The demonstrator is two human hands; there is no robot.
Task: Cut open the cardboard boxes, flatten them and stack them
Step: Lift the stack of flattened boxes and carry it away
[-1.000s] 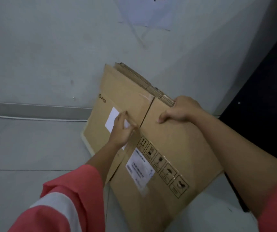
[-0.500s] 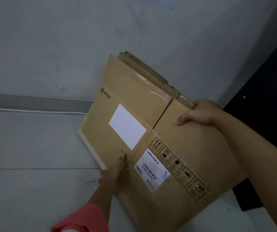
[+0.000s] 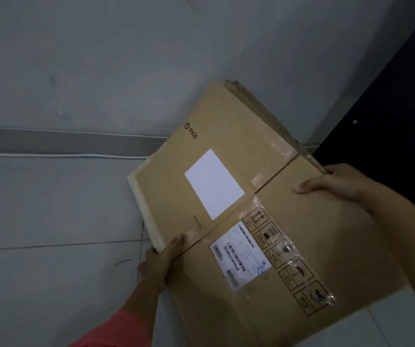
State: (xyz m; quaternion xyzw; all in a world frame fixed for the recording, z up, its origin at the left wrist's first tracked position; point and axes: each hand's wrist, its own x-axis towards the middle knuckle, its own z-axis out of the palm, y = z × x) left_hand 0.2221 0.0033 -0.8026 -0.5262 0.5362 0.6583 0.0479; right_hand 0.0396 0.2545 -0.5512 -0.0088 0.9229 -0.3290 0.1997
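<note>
A flattened brown cardboard box [image 3: 321, 236] with a white label, a shipping label and handling symbols lies on top of a stack of flattened boxes [image 3: 259, 106] leaning at the wall. My left hand [image 3: 157, 262] grips the box's lower left edge, thumb on top and fingers underneath. My right hand [image 3: 331, 184] holds the upper right edge, thumb on the face and fingers curled behind. Clear tape runs along the seam between the flaps.
The grey floor [image 3: 51, 284] spreads to the left and the grey wall [image 3: 101, 58] with its skirting rises behind. A white cable [image 3: 51, 154] runs along the skirting. A dark panel [image 3: 389, 108] stands at the right, close to the stack.
My left hand slid from the middle seam down to the box's lower left edge. The view moved closer and the box now lies flatter against the stack.
</note>
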